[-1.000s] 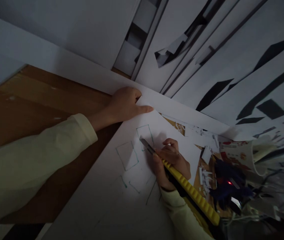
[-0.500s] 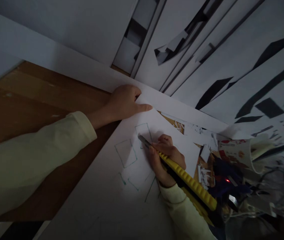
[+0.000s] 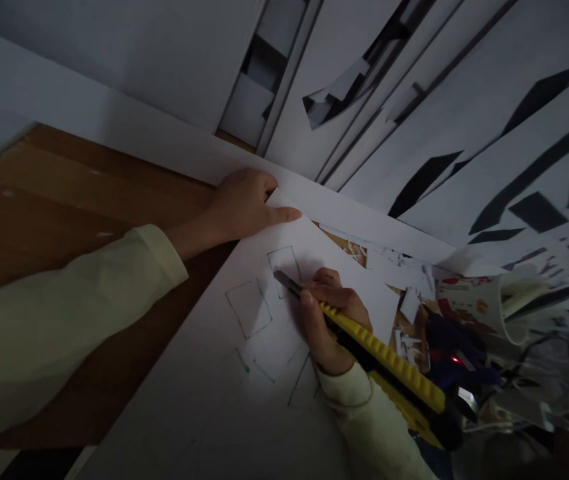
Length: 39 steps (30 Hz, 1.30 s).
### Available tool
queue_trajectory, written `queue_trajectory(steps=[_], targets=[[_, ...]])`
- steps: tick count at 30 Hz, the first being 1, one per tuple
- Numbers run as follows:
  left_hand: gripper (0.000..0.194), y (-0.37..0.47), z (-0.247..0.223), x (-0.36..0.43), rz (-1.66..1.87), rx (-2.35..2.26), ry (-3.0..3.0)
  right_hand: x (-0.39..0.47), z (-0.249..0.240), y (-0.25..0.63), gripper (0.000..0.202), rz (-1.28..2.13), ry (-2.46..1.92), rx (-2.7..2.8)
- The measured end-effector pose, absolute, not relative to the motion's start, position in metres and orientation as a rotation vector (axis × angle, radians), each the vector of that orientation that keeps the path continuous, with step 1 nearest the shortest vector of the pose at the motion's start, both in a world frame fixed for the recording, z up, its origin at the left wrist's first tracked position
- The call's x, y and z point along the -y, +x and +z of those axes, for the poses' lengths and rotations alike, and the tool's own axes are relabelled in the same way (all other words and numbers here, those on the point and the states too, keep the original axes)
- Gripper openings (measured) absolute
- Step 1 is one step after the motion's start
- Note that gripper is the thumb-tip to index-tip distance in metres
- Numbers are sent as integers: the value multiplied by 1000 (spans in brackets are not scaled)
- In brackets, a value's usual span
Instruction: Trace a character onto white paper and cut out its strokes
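A white board (image 3: 204,373) marked with green outlines lies slanted across the wooden table. My left hand (image 3: 247,207) rests on its upper corner, thumb stretched out over the board and apart from the fingers, which curl at the far edge. In my right hand (image 3: 331,320) is a yellow and black utility knife (image 3: 384,353), gripped near its front end. The blade points up and left, its tip at the left side of the upper green rectangle. A second green rectangle is drawn to the left of it.
Brown wooden tabletop (image 3: 89,193) shows at the left. White panels with dark cut-outs (image 3: 424,177) stand behind. At the right are a printed paper cup (image 3: 484,307), white scraps (image 3: 409,303), a dark blue object with a red light (image 3: 454,357) and transparent clutter.
The rear end of the knife has swung slightly outward to the lower right, showing more of its body. The whole view has shifted a little, and my left hand keeps its place on the board.
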<state>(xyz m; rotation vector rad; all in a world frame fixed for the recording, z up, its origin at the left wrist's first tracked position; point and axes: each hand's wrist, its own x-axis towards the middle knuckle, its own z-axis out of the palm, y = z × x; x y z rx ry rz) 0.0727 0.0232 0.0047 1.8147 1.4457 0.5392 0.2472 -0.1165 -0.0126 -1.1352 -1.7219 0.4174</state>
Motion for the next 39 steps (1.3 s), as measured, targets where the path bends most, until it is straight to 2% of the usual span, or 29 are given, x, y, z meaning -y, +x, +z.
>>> queue_trajectory(steps=[18, 25, 39], targets=[[42, 73, 5, -23, 533, -1489, 1832, 107, 1, 235, 5, 530, -1271, 1770], [44, 72, 2, -24, 557, -1476, 1823, 107, -2, 239, 11, 402, -1118, 1760], [41, 71, 5, -23, 554, -1450, 1828, 109, 2, 245, 15, 527, -1098, 1789]])
